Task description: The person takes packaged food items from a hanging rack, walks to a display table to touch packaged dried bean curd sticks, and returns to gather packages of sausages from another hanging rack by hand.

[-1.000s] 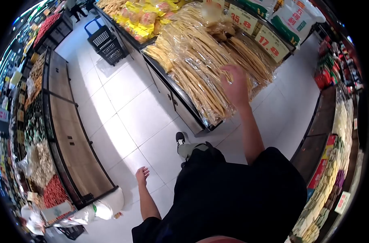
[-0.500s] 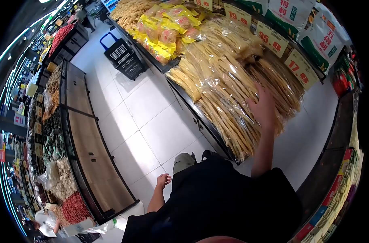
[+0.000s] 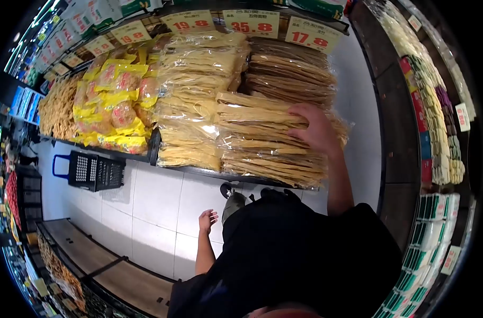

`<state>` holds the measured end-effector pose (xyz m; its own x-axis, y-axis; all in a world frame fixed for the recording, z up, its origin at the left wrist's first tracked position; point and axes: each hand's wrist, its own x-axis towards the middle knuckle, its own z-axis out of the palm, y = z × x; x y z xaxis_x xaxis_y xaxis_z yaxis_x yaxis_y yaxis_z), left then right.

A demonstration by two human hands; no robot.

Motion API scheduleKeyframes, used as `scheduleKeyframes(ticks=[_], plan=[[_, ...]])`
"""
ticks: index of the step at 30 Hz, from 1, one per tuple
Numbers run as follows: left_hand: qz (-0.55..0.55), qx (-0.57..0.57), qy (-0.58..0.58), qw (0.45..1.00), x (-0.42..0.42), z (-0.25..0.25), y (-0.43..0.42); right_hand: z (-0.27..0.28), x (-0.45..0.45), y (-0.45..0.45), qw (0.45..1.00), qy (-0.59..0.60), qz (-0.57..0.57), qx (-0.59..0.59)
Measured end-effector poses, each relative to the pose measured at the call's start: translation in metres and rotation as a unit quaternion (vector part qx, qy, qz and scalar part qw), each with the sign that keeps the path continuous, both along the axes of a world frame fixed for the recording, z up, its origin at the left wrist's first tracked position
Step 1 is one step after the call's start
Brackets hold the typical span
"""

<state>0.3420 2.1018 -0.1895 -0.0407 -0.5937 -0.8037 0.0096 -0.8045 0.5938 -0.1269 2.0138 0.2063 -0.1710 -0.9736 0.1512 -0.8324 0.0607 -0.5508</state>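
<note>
Now the view has swung square to the stand (image 3: pixel 154 147), so the pale sticks (image 3: pixel 262 142) at its front edge lie within reach below the right hand (image 3: pixel 316 127), parted and ungripping, contact unclear, while the left hand (image 3: pixel 207 220) hangs empty, loosely curled.

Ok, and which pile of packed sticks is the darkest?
The back right pile, brown; the left pile and the front right pile are yellow.
</note>
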Motion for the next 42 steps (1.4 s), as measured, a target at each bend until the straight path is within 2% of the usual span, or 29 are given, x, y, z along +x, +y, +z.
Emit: scheduleKeyframes(ticks=[5, 7, 12, 14, 17, 19, 21, 23, 31, 36, 37, 38, 39, 40, 41, 42], plan=[[-0.077, -0.007, 0.017, 0.997, 0.027, 0.003, -0.083, 0.009, 0.019, 0.005, 0.996, -0.042, -0.075, -0.004], [-0.108, -0.001, 0.017, 0.994, 0.032, -0.005, -0.102, 0.009, 0.02, 0.006, 0.996, -0.018, -0.085, -0.018], [-0.138, 0.049, 0.019, 0.989, 0.039, -0.023, -0.116, 0.028, 0.018, 0.01, 0.996, -0.014, -0.089, -0.021], [-0.155, 0.057, 0.022, 0.986, 0.034, -0.027, -0.116, 0.034, 0.013, 0.015, 0.987, -0.07, -0.139, -0.047], [-0.152, 0.057, 0.029, 0.986, 0.027, -0.02, -0.109, 0.027, -0.027, 0.013, 0.974, -0.137, -0.172, -0.045], [-0.141, 0.053, 0.034, 0.988, 0.02, -0.019, -0.105, 0.017, -0.062, 0.001, 0.976, -0.131, -0.168, -0.041], [-0.125, 0.051, 0.028, 0.99, 0.016, -0.012, -0.098, -0.002, -0.101, -0.021, 0.978, -0.126, -0.161, -0.036], [-0.111, 0.049, 0.026, 0.992, 0.011, -0.007, -0.09, -0.03, -0.142, -0.052, 0.986, -0.056, -0.157, 0.006], [-0.003, 0.041, -0.006, 0.999, -0.002, 0.005, -0.014, -0.109, -0.23, -0.193, 0.994, 0.004, -0.108, -0.019], [0.055, 0.064, -0.031, 0.996, -0.024, 0.017, 0.051, -0.131, -0.251, -0.262, 0.997, 0.027, -0.071, -0.018], [0.059, 0.067, -0.041, 0.995, -0.028, 0.019, 0.065, -0.137, -0.252, -0.269, 0.995, 0.041, -0.088, 0.032], [0.049, 0.059, -0.049, 0.996, -0.031, 0.018, 0.077, -0.141, -0.253, -0.274, 0.989, 0.057, -0.105, 0.082], [0.014, 0.05, -0.077, 0.996, -0.034, 0.02, 0.086, -0.134, -0.246, -0.272, 0.99, 0.052, -0.102, 0.082], [-0.022, 0.044, -0.105, 0.993, -0.036, 0.024, 0.096, -0.126, -0.24, -0.268, 0.988, 0.106, -0.081, 0.082], [-0.014, 0.03, -0.113, 0.993, -0.036, 0.014, 0.106, -0.119, -0.236, -0.264, 0.982, 0.161, -0.061, 0.081], [-0.014, 0.031, -0.114, 0.993, -0.028, -0.008, 0.118, -0.124, -0.237, -0.263, 0.982, 0.16, -0.062, 0.082]])
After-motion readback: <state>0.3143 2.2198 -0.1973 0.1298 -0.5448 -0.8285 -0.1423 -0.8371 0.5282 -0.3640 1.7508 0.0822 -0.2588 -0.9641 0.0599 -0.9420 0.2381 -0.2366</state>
